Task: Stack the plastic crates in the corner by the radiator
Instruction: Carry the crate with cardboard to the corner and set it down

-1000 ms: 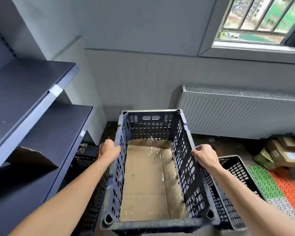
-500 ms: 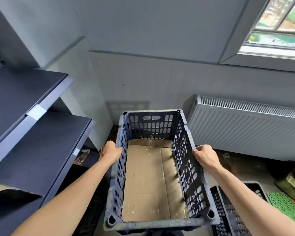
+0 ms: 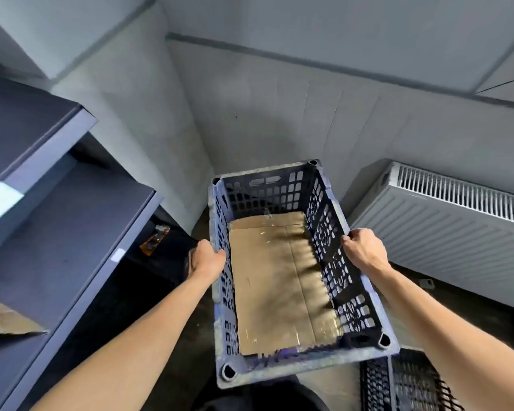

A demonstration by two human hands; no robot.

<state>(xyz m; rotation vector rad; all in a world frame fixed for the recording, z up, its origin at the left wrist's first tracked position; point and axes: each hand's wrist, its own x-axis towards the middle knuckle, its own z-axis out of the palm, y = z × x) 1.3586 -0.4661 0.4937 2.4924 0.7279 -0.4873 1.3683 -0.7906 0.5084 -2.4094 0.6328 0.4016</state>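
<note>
Crate now swung toward the corner beside the radiator, left hand and right hand gripping its long rims; set-down likely next.

A dark blue crate lined with cardboard is gripped at its long rims by the left hand and right hand, near a white radiator.
</note>
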